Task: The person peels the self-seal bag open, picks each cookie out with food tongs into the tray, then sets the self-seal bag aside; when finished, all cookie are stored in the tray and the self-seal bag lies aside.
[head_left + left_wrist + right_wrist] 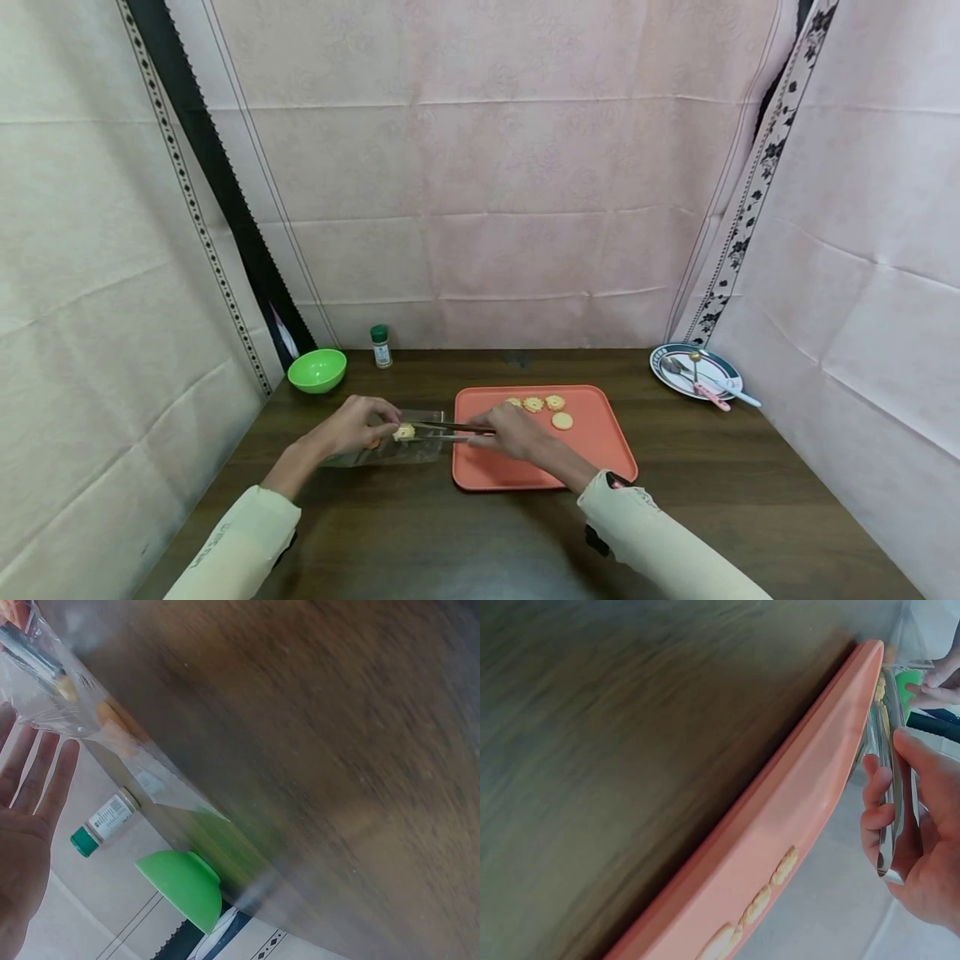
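My right hand [513,429] grips a pair of metal tongs [887,844], which reach left over the near-left rim of the pink tray [525,473]. A pale round cracker [405,432] sits at the tong tips, inside or right at the mouth of a clear plastic bag [426,452]. With its fingertips, my left hand [358,429] pinches the bag's edge. Through the plastic, in the left wrist view, more orange-brown crackers [116,720] show. Several crackers [533,404] lie on the tray in a row near its far side, with one more in front of them.
At the back left stand a green bowl [318,372] and a small shaker jar [381,347] with a green cap. On the right, a rimmed plate [678,383] carries a spoon and other utensils with pink and pale blue handles. White cloth hangs around the brown wooden table [420,533].
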Demonstrator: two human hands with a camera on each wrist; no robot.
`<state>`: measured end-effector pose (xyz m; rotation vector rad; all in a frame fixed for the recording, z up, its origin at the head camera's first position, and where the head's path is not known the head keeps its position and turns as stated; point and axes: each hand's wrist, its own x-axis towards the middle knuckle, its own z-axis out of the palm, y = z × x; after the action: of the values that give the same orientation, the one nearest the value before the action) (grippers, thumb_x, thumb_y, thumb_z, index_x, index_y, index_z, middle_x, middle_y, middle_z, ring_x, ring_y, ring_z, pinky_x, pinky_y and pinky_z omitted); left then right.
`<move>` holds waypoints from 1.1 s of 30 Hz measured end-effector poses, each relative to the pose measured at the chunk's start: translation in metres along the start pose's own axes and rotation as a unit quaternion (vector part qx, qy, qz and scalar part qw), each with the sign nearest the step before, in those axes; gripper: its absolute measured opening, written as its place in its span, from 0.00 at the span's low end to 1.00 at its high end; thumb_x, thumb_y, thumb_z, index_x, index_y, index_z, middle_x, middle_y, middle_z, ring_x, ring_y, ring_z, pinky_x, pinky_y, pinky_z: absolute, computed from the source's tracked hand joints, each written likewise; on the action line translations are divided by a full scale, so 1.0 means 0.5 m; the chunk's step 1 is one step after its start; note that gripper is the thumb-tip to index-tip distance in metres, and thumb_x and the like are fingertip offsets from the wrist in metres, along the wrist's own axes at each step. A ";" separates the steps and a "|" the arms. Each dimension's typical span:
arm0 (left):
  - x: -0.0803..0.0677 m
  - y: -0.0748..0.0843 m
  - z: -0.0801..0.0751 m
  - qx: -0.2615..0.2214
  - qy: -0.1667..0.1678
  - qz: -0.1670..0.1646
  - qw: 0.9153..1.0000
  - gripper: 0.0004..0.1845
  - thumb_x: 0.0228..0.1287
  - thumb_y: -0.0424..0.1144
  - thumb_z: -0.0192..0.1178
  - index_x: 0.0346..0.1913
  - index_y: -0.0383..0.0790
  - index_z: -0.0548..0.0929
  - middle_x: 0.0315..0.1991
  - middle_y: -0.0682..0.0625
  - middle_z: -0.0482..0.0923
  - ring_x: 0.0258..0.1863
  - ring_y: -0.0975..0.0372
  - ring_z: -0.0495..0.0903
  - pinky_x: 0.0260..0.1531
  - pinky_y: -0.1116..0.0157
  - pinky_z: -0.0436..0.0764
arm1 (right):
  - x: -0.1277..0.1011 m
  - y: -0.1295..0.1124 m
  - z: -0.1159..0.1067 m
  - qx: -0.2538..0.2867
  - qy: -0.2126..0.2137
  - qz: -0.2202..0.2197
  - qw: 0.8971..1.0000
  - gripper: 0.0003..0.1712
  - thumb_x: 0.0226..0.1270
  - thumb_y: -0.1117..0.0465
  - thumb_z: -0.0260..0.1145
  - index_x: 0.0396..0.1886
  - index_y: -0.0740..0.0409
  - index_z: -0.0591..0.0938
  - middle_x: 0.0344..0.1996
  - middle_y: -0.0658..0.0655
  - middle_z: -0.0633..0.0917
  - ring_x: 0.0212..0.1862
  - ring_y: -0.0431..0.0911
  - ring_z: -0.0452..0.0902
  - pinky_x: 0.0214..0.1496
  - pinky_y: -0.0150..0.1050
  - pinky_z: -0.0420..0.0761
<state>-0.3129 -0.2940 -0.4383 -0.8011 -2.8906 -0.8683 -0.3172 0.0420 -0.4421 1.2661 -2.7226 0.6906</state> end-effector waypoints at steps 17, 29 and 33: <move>-0.008 0.010 0.001 -0.003 0.013 0.003 1.000 0.10 0.72 0.35 0.67 0.50 0.34 0.89 0.42 0.53 0.87 0.44 0.59 0.85 0.48 0.48 0.85 | -0.105 0.031 -0.073 -0.015 0.022 0.019 0.999 0.21 0.74 0.51 0.70 0.62 0.53 0.86 0.40 0.50 0.92 0.14 0.31 0.56 0.18 0.29 0.58; -0.001 -0.001 -0.001 0.010 0.007 -0.004 1.000 0.09 0.71 0.37 0.68 0.49 0.37 0.89 0.43 0.55 0.87 0.44 0.63 0.84 0.50 0.51 0.85 | -0.186 0.076 -0.129 -0.008 0.048 0.035 0.998 0.19 0.73 0.53 0.71 0.60 0.52 0.87 0.45 0.49 0.92 0.33 0.31 0.82 0.37 0.35 0.82; 0.000 0.001 -0.003 0.006 0.005 -0.009 1.000 0.09 0.71 0.37 0.68 0.48 0.38 0.90 0.44 0.55 0.87 0.43 0.64 0.84 0.50 0.51 0.85 | -0.210 0.093 -0.146 -0.028 0.056 0.052 0.997 0.19 0.73 0.51 0.71 0.61 0.45 0.87 0.42 0.43 0.91 0.33 0.30 0.81 0.35 0.35 0.80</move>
<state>-0.3129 -0.2945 -0.4371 -0.7701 -2.8962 -0.8536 -0.2918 0.1735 -0.4186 1.0466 -2.7119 0.6690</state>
